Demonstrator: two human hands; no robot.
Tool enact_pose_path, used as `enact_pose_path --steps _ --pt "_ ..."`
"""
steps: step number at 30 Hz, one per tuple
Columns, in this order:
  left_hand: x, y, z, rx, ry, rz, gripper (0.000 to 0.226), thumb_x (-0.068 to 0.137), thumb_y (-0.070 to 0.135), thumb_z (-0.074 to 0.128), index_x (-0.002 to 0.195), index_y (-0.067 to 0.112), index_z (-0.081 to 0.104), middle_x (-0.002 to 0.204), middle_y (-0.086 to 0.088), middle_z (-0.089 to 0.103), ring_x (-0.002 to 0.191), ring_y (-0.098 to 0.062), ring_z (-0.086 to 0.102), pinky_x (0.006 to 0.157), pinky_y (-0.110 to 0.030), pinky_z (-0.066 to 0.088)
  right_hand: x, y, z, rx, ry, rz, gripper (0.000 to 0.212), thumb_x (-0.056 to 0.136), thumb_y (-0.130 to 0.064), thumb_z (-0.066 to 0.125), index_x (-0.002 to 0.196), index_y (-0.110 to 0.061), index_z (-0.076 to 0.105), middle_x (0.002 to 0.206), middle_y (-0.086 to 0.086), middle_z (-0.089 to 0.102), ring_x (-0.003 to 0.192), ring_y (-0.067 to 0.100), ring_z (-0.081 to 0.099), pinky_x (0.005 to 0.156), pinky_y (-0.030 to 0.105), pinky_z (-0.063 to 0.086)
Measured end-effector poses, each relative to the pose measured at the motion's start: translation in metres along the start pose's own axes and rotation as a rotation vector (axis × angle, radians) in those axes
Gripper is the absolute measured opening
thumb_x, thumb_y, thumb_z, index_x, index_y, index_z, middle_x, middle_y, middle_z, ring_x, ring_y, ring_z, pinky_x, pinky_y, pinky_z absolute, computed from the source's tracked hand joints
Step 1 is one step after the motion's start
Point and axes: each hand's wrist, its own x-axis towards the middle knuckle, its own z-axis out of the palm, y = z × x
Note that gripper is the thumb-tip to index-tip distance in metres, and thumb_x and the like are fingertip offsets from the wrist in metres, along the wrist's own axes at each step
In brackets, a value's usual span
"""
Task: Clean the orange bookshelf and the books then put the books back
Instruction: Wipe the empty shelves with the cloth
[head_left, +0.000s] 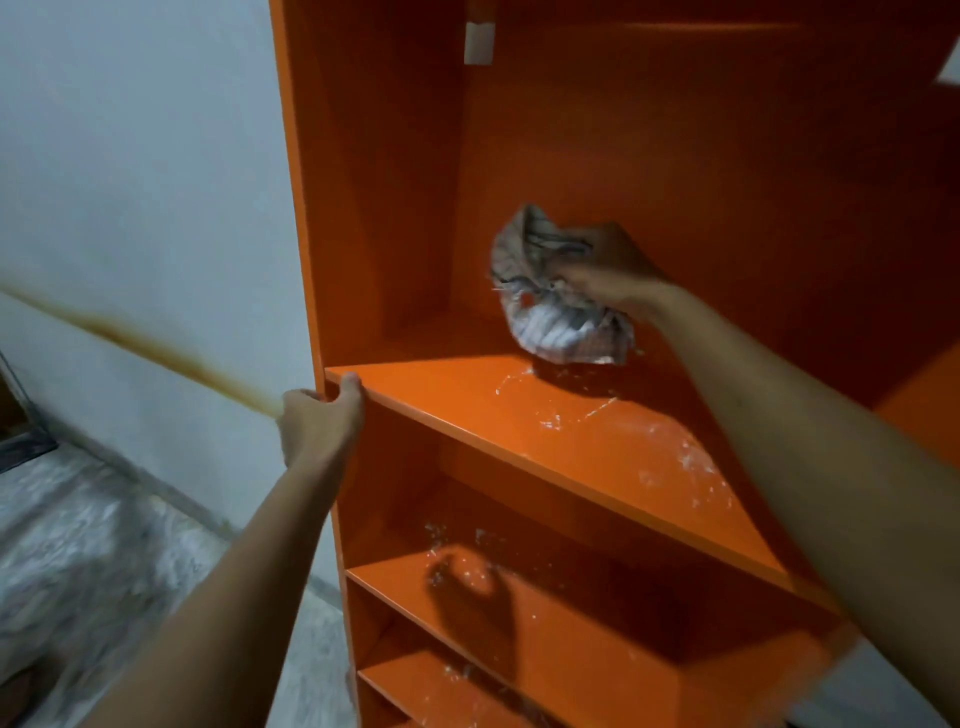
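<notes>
The orange bookshelf (545, 447) fills the middle and right of the head view, its compartments holding no books. My right hand (613, 275) is shut on a crumpled grey striped cloth (550, 306), held against the back wall just above a shelf board. White dust and wet streaks lie on that board and on the boards below. My left hand (319, 421) grips the shelf's left side panel at the front corner of the same board. No books are in view.
A white wall (145, 182) with a brown stain line stands left of the shelf. Grey marbled floor (93, 545) runs along its base. A small white tab (479, 41) hangs at the top of the shelf's back.
</notes>
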Motion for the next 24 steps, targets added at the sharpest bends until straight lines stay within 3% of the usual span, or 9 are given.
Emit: enact_pose_path --steps 4,7,9,14,16,19,21,22,24 --pt "-0.022 0.002 0.016 -0.261 -0.255 -0.175 0.049 0.097 0.043 0.053 0.129 0.006 0.053 0.126 -0.015 0.061 0.113 -0.037 0.061 0.089 -0.046 0.053 0.013 0.050 -0.001 -0.151 -0.038 0.093 0.008 0.087 -0.029 0.067 0.087 -0.022 0.068 0.085 0.001 0.068 0.073 0.015 0.063 0.060 0.021 0.048" --pt "-0.018 0.004 0.020 -0.265 -0.287 -0.209 0.046 0.098 0.038 0.054 0.133 0.009 0.050 0.131 -0.013 0.060 0.114 -0.034 0.061 0.079 -0.043 0.054 0.011 0.087 0.018 -0.285 -0.205 0.160 0.024 0.087 -0.035 0.057 0.106 -0.030 0.069 0.092 0.010 0.072 0.078 0.022 0.065 0.070 0.036 0.052" --pt "-0.013 0.004 0.020 -0.261 -0.307 -0.234 0.045 0.097 0.038 0.054 0.133 0.011 0.049 0.131 -0.011 0.061 0.113 -0.033 0.062 0.074 -0.041 0.054 0.002 0.102 0.031 -0.243 -0.230 0.190 0.024 0.093 -0.030 0.049 0.111 -0.038 0.063 0.079 0.003 0.067 0.062 0.019 0.058 0.057 0.031 0.044" --pt "-0.009 0.004 0.022 -0.259 -0.319 -0.256 0.043 0.099 0.036 0.053 0.134 0.012 0.047 0.132 -0.010 0.060 0.115 -0.032 0.060 0.079 -0.042 0.053 -0.007 0.106 0.037 -0.167 -0.230 0.159 0.037 0.098 -0.039 0.051 0.134 -0.032 0.054 0.117 -0.008 0.063 0.101 0.016 0.060 0.091 0.039 0.047" --pt "-0.010 0.006 0.021 -0.262 -0.342 -0.265 0.044 0.098 0.036 0.053 0.135 0.012 0.046 0.134 -0.011 0.059 0.116 -0.033 0.060 0.079 -0.043 0.053 -0.016 0.095 0.042 -0.089 -0.261 0.151 0.037 0.091 -0.040 0.060 0.128 -0.035 0.059 0.112 -0.009 0.067 0.093 0.017 0.062 0.085 0.037 0.048" --pt "-0.011 0.010 0.019 -0.261 -0.345 -0.271 0.046 0.098 0.035 0.054 0.137 0.012 0.044 0.134 -0.010 0.059 0.116 -0.033 0.060 0.082 -0.045 0.053 -0.041 0.068 0.056 -0.037 -0.339 0.018 0.054 0.085 -0.008 0.058 0.131 -0.037 0.059 0.111 -0.009 0.070 0.074 0.012 0.062 0.068 0.032 0.046" --pt "-0.011 0.009 0.016 -0.264 -0.350 -0.280 0.046 0.097 0.037 0.055 0.135 0.011 0.046 0.128 -0.009 0.062 0.108 -0.031 0.063 0.079 -0.044 0.054 -0.067 0.038 0.069 0.015 -0.387 -0.044 0.064 0.082 0.009 0.055 0.133 -0.028 0.060 0.118 -0.010 0.066 0.075 -0.006 0.062 0.066 0.018 0.047" --pt "-0.009 0.010 0.015 -0.265 -0.348 -0.285 0.045 0.096 0.039 0.056 0.131 0.010 0.050 0.125 -0.010 0.064 0.102 -0.029 0.064 0.073 -0.043 0.054 -0.080 0.023 0.075 0.064 -0.416 -0.091 0.064 0.080 0.012 0.054 0.132 -0.023 0.061 0.121 -0.008 0.064 0.083 -0.007 0.063 0.069 0.018 0.049" --pt "-0.008 0.012 0.013 -0.243 -0.336 -0.290 0.046 0.094 0.041 0.058 0.123 0.005 0.057 0.121 -0.013 0.065 0.095 -0.029 0.063 0.068 -0.040 0.050 -0.110 -0.004 0.087 0.143 -0.510 -0.177 0.061 0.080 0.007 0.054 0.128 -0.031 0.062 0.128 0.000 0.063 0.107 0.013 0.064 0.081 0.039 0.056"
